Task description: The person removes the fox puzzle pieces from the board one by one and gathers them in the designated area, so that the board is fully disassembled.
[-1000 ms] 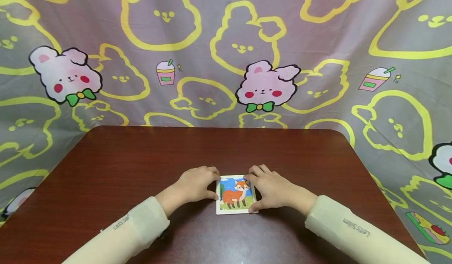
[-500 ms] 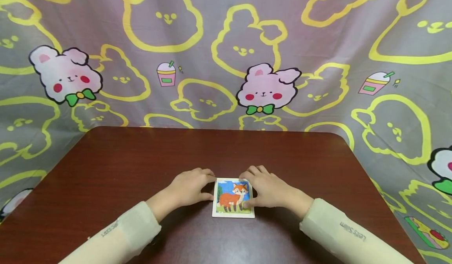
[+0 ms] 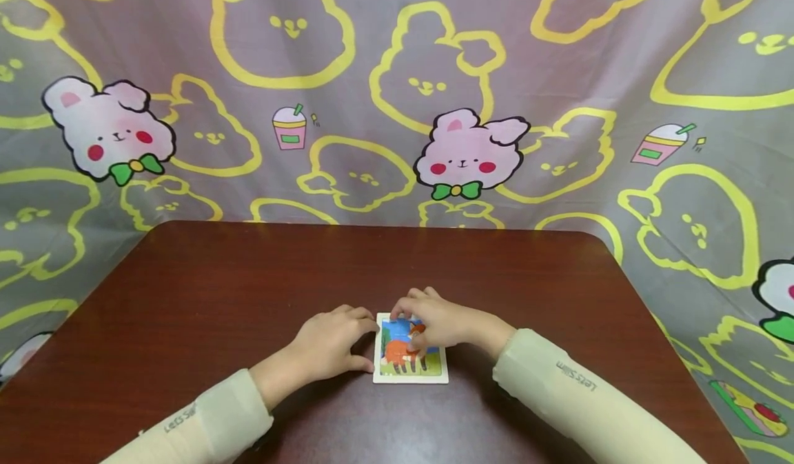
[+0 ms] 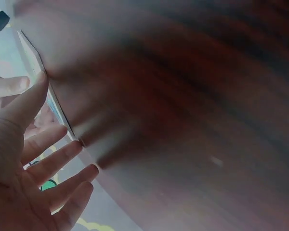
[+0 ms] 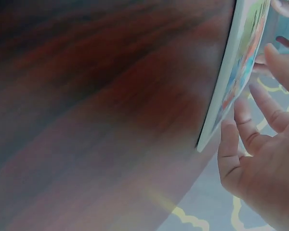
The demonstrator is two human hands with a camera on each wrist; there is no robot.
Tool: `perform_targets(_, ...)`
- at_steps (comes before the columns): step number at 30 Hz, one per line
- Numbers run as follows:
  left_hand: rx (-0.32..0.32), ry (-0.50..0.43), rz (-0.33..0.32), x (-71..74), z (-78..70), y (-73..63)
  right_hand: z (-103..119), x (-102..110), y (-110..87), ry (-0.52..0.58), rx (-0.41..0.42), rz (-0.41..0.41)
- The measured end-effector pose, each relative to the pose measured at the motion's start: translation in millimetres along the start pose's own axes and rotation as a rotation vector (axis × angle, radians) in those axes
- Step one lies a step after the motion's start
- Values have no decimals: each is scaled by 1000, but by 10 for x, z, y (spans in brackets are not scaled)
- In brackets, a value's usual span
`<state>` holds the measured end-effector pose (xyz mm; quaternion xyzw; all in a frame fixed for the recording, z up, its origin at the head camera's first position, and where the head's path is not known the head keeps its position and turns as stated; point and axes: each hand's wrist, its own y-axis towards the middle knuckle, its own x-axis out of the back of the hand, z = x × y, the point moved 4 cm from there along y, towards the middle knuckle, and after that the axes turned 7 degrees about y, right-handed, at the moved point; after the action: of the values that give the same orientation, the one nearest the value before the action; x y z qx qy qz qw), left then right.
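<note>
A square fox picture puzzle (image 3: 400,355) in a pale frame lies flat on the table, its picture facing up. Along its left edge rests my left hand (image 3: 330,343), thumb and fingertips right at the frame, fingers loosely spread. My right hand (image 3: 439,320) is over the puzzle's upper right, hiding the fox's head and part of the right border. In the right wrist view that hand's fingers (image 5: 229,139) are spread and gently bent, fingertips at the picture surface. Only a thin strip of the frame (image 4: 32,50) shows beside the thumb in the left wrist view.
The dark reddish-brown table (image 3: 273,264) has rounded far corners. Behind it and at both sides hangs a grey curtain (image 3: 366,105) printed with yellow outlines and pink rabbits.
My right hand has moved left from the puzzle's right edge to over its picture. The puzzle has shifted slightly left and toward me, and my left hand stays by its left edge.
</note>
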<state>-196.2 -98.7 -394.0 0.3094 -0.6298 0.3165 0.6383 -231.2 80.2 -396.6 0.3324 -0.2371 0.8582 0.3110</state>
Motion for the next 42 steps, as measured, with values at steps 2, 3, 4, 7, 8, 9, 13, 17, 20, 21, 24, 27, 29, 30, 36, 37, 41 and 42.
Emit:
perform_targets(2,-5,6,2,0,-4,6,0,-12,40,4,-10,9)
perform_targets(3,-7,6,2,3,-6,8,-4,-15,58,4,-15,13)
perform_targets(4,-10,2,5,9,-9,8,-7,-15,74,3,-16,15)
perform_targets(7,-13,-25,12,23,-18,3,-16,-10,112,1,-20,28)
perform_targets(8,-10,-37,12,26,-21,1,-17,-5,121,5,-24,34)
perform_targets(9,-8,-47,10,28,-24,0,-17,-1,128,1,-29,40)
perform_targets(13,16,-68,-13,29,-25,3,-3,14,164,3,-37,65)
perform_targets(17,40,-77,-25,25,-22,8,20,17,191,0,-39,67)
perform_targets(20,50,-91,-25,5,-19,7,27,6,200,-19,-31,56)
perform_targets(21,53,-94,-26,-1,-17,7,27,1,203,-25,-24,51)
perform_targets(24,52,-92,-32,-11,-19,9,25,-12,216,-39,-6,37)
perform_targets(27,49,-88,-30,-17,-25,20,21,-15,224,-25,-11,28)
perform_targets(29,46,-89,-27,-16,-28,28,17,-16,227,-12,-21,29)
perform_targets(30,47,-91,-24,-17,-27,32,14,-17,229,-7,-24,30)
perform_targets(36,44,-98,-28,-18,-28,43,3,-26,242,9,-24,40)
perform_targets(37,44,-99,-29,-22,-29,45,1,-28,243,13,-27,43)
perform_targets(41,46,-101,-29,-29,-32,49,-11,-36,247,33,-43,51)
perform_targets(42,47,-102,-27,-29,-33,51,-14,-37,249,36,-46,53)
